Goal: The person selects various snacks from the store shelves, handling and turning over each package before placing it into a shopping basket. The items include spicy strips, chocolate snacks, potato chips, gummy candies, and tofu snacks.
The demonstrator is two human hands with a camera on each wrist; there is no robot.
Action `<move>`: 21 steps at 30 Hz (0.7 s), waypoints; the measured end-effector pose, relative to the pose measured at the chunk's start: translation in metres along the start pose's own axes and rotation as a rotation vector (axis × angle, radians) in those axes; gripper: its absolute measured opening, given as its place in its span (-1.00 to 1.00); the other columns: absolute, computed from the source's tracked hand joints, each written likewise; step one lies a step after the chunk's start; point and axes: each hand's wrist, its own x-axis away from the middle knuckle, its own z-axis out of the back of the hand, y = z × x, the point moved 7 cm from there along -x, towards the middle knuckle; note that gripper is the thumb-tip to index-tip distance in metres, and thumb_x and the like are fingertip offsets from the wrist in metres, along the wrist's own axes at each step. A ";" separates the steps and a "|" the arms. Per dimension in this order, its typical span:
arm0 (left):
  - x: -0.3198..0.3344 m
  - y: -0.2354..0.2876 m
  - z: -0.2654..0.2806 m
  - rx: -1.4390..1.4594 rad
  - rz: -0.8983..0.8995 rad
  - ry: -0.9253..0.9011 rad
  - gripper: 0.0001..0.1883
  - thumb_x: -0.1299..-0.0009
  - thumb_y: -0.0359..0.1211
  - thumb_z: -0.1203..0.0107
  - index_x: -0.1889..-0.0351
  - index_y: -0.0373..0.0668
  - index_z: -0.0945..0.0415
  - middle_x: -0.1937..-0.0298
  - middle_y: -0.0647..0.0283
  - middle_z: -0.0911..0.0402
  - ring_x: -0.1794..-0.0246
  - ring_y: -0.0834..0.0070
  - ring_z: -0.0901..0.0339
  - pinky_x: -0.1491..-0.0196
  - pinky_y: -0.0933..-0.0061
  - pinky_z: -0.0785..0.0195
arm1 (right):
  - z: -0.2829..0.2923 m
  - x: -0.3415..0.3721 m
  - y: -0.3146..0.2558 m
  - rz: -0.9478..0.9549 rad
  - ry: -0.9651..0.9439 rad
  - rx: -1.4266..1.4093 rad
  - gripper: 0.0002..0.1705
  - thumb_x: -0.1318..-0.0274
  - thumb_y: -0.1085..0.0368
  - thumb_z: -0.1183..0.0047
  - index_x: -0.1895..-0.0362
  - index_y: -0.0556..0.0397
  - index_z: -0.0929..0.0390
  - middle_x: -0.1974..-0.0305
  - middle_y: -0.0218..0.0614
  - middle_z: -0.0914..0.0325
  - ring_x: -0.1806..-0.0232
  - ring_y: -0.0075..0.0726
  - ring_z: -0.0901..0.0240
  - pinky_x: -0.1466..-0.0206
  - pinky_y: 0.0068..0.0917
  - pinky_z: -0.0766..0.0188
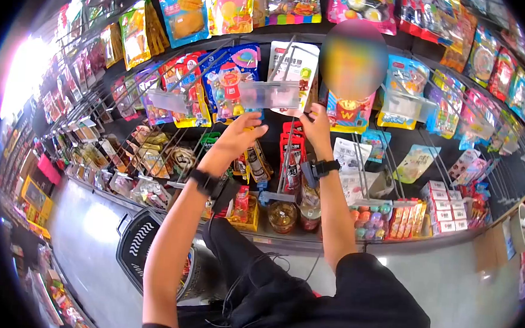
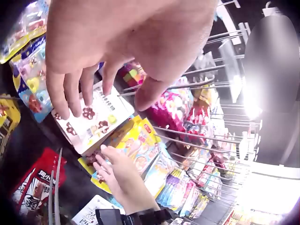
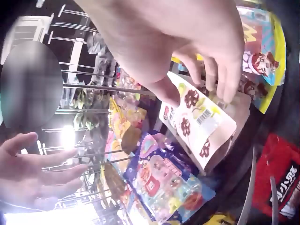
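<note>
A white candy bag printed with brown shapes hangs on the rack in front of both hands. My right hand is raised to its lower right corner, fingers loosely bent. In the right wrist view the thumb and fingers overlap the white bag, spread apart over its surface. Lower left of the bag, my left hand is held up with its fingers spread and nothing in them. A clear plastic tag holder crosses the bag's lower part. The left wrist view has the left fingers in front of the bag.
A blue candy bag hangs to the left and a fries-print bag to the right. Metal hooks stick out towards me. Below are red packets and jars. A black basket stands on the floor.
</note>
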 end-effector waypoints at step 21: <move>-0.070 -0.116 -0.039 1.029 0.213 -0.032 -0.69 -0.45 -0.13 -0.09 -0.05 -0.04 -0.43 0.01 0.26 -0.50 -0.02 0.33 -0.46 -0.12 0.21 -0.38 | 0.003 0.030 -0.086 -0.025 -0.144 -0.232 -0.82 -0.38 0.32 0.06 0.13 0.22 -0.43 0.30 -0.41 -0.51 0.29 -0.63 -0.41 0.18 -0.61 -0.36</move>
